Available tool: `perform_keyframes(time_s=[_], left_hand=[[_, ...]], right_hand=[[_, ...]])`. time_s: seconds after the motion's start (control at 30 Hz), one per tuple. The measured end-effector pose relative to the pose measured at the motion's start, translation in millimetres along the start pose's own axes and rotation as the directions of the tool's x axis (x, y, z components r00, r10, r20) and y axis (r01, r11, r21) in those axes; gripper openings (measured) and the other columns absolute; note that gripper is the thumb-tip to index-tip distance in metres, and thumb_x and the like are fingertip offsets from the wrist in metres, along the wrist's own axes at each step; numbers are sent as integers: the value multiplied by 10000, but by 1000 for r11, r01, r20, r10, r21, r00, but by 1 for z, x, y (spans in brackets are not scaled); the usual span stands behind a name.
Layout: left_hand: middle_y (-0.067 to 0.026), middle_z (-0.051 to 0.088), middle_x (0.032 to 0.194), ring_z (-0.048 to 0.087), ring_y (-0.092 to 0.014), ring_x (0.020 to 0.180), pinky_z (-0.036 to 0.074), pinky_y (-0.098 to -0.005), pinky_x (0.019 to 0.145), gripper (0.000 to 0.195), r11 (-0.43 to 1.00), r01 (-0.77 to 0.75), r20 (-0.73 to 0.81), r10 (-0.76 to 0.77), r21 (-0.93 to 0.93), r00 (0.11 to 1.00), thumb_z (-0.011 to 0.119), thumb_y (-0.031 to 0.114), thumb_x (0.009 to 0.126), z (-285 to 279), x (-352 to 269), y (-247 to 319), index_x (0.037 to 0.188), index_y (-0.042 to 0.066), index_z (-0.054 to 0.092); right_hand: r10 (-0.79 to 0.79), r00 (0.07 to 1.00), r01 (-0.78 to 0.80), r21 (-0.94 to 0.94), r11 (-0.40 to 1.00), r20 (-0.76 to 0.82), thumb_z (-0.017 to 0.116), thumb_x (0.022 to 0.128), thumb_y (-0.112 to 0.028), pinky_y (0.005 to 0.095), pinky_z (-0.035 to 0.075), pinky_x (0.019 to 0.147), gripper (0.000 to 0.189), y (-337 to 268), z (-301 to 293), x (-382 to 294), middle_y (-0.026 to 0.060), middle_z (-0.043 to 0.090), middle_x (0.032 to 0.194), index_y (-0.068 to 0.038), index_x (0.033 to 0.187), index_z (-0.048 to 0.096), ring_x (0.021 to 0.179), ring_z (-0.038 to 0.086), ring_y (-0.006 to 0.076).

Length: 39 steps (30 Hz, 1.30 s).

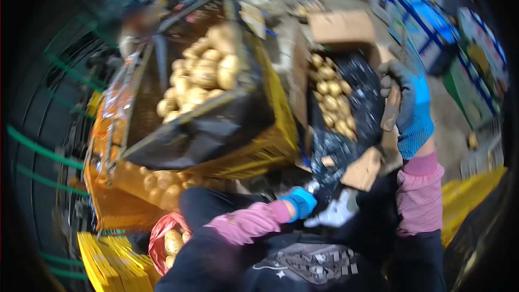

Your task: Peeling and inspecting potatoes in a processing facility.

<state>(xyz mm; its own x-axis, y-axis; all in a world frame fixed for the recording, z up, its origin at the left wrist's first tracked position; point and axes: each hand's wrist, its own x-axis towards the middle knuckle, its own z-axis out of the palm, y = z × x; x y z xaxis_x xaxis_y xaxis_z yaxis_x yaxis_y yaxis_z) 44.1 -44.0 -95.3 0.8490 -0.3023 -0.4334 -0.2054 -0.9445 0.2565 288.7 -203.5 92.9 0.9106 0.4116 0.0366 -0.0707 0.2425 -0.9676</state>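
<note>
My right hand (405,97), in a blue and grey knit glove, is raised at the right side of an open cardboard box (342,26). Its fingers are closed around a brown wooden handle (391,107); blur hides what tool this is. In the box, potatoes (330,89) lie beside and on a black plastic liner (367,81). My left hand (302,203) is low at the box's near end, by the liner's edge. Only the blue cuff and part of that glove show clearly, so its fingers cannot be made out. A torn cardboard flap (362,170) juts between my hands.
A large dark-lined yellow container (279,101) heaped with potatoes (202,73) stands left of the box. Beyond are an orange sack (121,207), a red bag (156,243) of potatoes and flat yellow cartons (109,263). Strapped cartons (425,28) stand right; a person (136,28) is behind.
</note>
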Motion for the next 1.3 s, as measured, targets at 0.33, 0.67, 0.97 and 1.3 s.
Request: perform_keyframes(time_s=[0.33, 0.67, 0.97, 1.3], left_hand=[[-164, 622, 1154, 590, -376, 1072, 485, -480, 908, 331, 917, 291, -630, -400, -274, 666, 670, 234, 824, -162, 278, -66, 1140, 142, 650], [-182, 603, 1193, 503, -391, 1169, 463, -522, 901, 261, 701, 689, -454, -562, 182, 692, 547, 273, 908, -94, 406, -264, 1136, 184, 639], [-157, 634, 1068, 584, -217, 713, 484, -217, 532, 648, -958, -171, -297, -99, -228, 950, 573, 666, 864, -151, 240, -52, 1171, 95, 576], [-289, 582, 1194, 579, -284, 746, 446, -234, 500, 687, -867, -260, -416, -67, -426, 907, 290, 615, 1007, -132, 6, 7, 1437, 90, 399]], right_hand=[[-242, 854, 181, -175, 968, -460, 492, 966, -236, 242, 477, 612, 383, 35, -57, -15, 65, 580, 852, 12, 1254, 540, 680, 546, 110], [71, 847, 114, 311, 944, -528, 562, 920, -72, 190, 426, 524, 380, 4, -43, -16, 87, 617, 865, 38, 1282, 519, 591, 526, 67], [147, 929, -41, 300, 953, -339, 579, 941, -174, 237, 496, 583, 515, 56, -54, -8, 79, 619, 922, -15, 1403, 419, 695, 570, 113], [78, 989, -106, 238, 965, 126, 625, 886, -105, 275, 476, 941, 515, 84, 29, -72, 82, 618, 1163, 2, 1371, 491, 1026, 604, 141]])
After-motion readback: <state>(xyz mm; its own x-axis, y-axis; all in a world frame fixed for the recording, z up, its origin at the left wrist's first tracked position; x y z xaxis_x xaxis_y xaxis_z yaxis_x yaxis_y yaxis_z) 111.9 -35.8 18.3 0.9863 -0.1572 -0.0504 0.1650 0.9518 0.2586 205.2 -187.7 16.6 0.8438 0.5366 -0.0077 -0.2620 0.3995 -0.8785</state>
